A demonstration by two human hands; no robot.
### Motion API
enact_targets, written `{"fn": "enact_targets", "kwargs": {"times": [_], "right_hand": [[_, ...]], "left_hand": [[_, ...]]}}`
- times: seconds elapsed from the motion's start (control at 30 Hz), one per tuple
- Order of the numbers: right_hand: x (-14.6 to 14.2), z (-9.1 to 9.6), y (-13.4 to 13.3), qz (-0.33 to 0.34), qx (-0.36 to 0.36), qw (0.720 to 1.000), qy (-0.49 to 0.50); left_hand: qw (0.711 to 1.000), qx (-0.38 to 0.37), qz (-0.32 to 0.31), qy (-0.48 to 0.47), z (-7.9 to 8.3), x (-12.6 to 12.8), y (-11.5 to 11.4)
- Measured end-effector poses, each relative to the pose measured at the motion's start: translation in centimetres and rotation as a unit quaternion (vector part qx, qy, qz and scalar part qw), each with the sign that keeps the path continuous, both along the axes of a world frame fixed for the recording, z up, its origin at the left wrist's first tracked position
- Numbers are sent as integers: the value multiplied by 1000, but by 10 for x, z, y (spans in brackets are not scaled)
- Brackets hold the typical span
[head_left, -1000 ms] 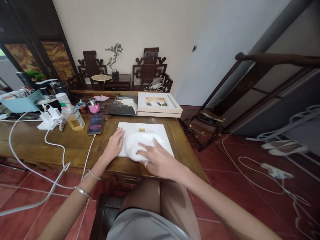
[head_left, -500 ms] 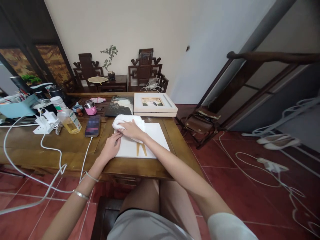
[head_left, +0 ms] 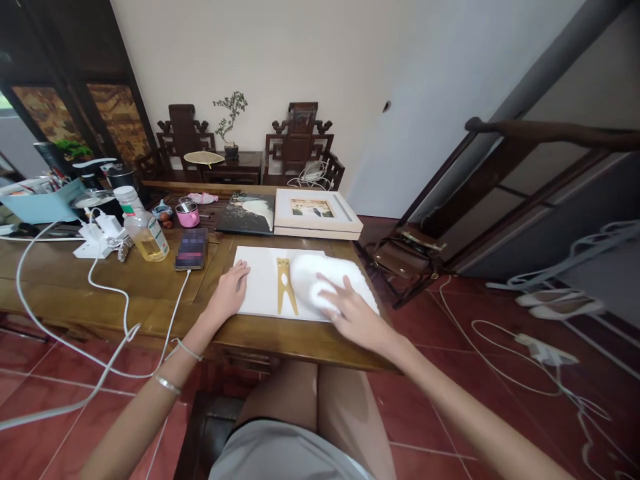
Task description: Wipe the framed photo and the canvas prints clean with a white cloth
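A flat white board lies near the table's front edge, with a tan, long-legged animal-like figure on its middle. My left hand rests at the board's left edge, its fingertips over the border and nothing held. On the board's right side my right hand presses and grips a white towel, fingers partly spread over it. The towel is bunched, smeared by motion, and hides the board's right part.
Behind the board lie a white framed picture box and a dark picture panel. To the left are a phone on a charging cable, a bottle of yellowish liquid, a pink cup and a white power adapter.
My right hand has moved the towel from the board's upper left to its right side, uncovering the tan figure. My left hand stays at the left edge, now apart from the towel.
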State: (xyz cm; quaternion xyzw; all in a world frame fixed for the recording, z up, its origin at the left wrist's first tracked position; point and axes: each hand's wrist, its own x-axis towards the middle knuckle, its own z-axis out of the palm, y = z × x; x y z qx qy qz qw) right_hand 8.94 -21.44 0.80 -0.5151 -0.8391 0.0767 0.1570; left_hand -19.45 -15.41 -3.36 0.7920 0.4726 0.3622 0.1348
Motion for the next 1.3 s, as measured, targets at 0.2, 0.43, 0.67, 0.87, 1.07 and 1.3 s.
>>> {"fn": "enact_targets", "kwargs": {"times": [0.2,0.43,0.67,0.87,1.07,1.3], "right_hand": [[1,13,-88,110,-49,993,-15],[5,13,-4,23,-65,998,-15],[-42,9,76,-93,-19,995,28],[-77,9,3,69,-12,998,12],[-60,21,-69,183,-72,980,11],[-31,19,-15,86,-51,994,32]], "left_hand": [[1000,10,-13,12,-2,-1,0],[999,8,-37,33,2,-7,5],[998,12,-52,40,0,-12,16],[999,26,-28,25,0,-10,14],[998,22,-34,40,1,-9,13],[998,4,-46,34,0,-10,14]]}}
